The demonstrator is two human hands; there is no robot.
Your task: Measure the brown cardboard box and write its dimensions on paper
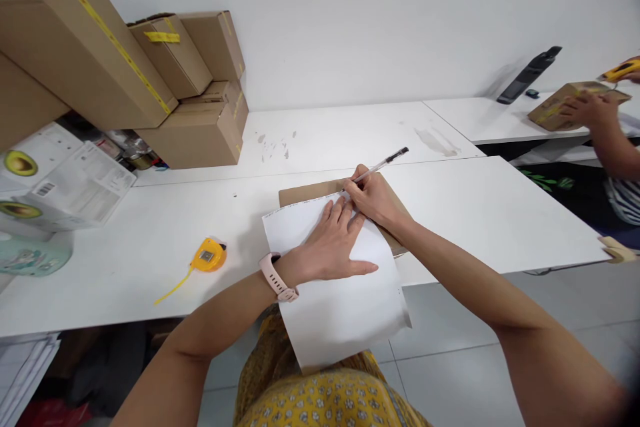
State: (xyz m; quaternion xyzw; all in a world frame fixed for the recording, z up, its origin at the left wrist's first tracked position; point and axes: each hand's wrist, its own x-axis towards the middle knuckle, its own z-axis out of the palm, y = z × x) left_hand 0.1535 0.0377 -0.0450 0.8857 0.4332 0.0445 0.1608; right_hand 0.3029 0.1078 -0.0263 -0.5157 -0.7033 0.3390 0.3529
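Observation:
My left hand (333,243) lies flat with fingers stretched out on a white sheet of paper (335,307), pressing it down. The sheet rests on a brown cardboard piece (305,192) and hangs over the near edge of the white table (150,247). My right hand (373,200) is closed round a clear pen with a black cap (383,164), its tip at the paper's top edge. A pink watch (277,277) is on my left wrist.
A yellow tape measure (207,255) lies left of the paper. Stacked cardboard boxes (165,80) and white printed boxes (60,180) crowd the left. At the right, another person's hands (587,110) hold a small box (563,103) and a yellow tool (620,70). A black device (527,77) leans on the wall.

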